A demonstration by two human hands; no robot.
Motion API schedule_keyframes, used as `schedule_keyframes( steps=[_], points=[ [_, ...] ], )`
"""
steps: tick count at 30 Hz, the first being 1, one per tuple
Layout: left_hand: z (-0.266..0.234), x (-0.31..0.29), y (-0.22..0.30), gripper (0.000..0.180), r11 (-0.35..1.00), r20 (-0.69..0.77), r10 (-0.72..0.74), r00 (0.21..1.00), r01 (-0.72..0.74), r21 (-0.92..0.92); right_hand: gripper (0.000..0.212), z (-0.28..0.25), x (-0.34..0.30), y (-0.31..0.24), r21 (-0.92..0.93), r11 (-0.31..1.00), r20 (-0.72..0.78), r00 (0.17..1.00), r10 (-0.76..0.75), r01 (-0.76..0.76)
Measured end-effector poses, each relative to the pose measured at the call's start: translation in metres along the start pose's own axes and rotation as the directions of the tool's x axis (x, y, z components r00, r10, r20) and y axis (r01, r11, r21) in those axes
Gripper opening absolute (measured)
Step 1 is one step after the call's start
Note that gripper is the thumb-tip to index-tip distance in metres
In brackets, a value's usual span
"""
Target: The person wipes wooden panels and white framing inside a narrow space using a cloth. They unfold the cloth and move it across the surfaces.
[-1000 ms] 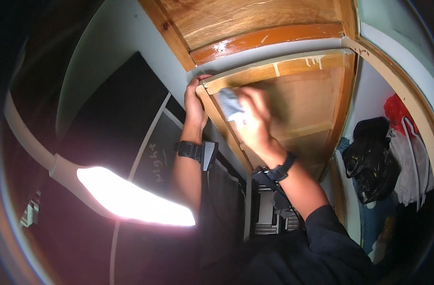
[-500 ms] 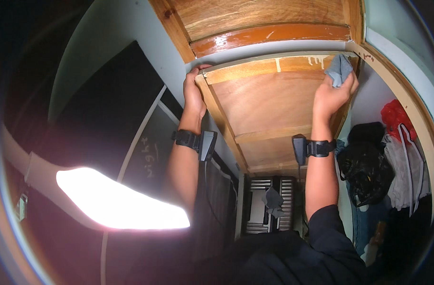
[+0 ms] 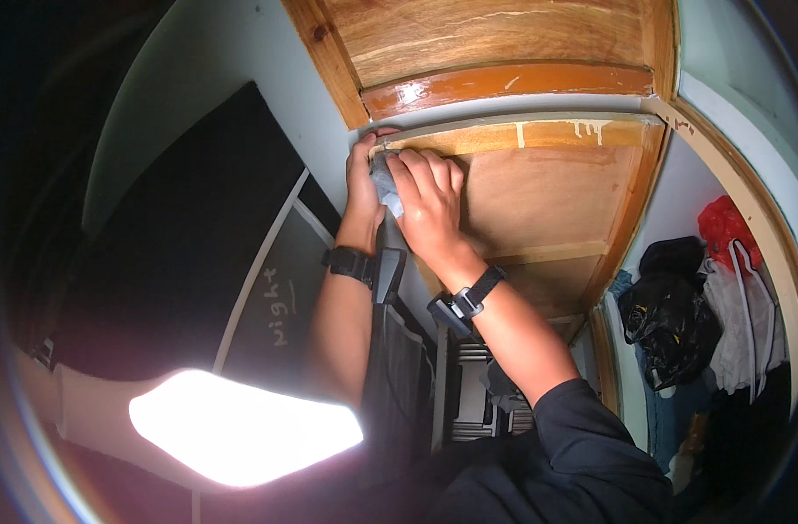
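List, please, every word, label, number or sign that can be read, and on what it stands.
Dark panel: one pale handwritten word, underlined, running sideways; I do not copy it out.
Black bag: yellow marks, too small to read.
I find no other readable text.

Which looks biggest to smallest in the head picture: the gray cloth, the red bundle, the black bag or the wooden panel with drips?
1. Wooden panel with drips
2. Black bag
3. Red bundle
4. Gray cloth, by what shows; fingers of the right hand hide part
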State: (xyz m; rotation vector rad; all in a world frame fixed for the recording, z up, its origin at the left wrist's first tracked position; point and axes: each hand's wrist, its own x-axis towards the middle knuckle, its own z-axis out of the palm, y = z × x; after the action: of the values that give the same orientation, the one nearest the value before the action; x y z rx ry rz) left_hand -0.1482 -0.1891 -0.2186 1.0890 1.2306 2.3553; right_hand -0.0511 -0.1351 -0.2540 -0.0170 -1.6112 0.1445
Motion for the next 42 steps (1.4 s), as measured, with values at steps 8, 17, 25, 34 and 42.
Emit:
schedule_keyframes(
  steps=[8,17,25,34,42],
  points=[
    [-0.003,0.002,0.005,0.035,1.000,-0.032,-0.023,0.999,0.024,0.012,0.032,-0.033,0.022,0.029,-0.054,0.993,0.015,0.995,-0.100,0.101],
    [0.007,0.000,0.006,0.034,1.000,-0.097,-0.008,0.995,0.009,0.002,0.053,-0.137,0.036,0.125,-0.348,0.916,-0.212,0.968,0.131,-0.200],
    [0.013,-0.006,0.010,0.036,0.999,-0.044,-0.043,0.998,0.042,-0.003,0.042,-0.132,0.036,0.137,-0.274,0.878,-0.500,0.838,0.219,-0.393],
    [0.015,-0.016,0.019,0.035,0.998,-0.071,-0.046,0.996,0.049,0.041,0.044,0.000,0.005,0.002,0.182,0.975,-0.156,0.975,0.155,-0.126],
    [0.007,-0.019,0.012,0.033,0.987,0.008,-0.117,0.993,0.117,-0.113,0.033,-0.010,0.002,-0.009,0.051,0.996,0.023,0.997,0.067,-0.068]
  ],
)
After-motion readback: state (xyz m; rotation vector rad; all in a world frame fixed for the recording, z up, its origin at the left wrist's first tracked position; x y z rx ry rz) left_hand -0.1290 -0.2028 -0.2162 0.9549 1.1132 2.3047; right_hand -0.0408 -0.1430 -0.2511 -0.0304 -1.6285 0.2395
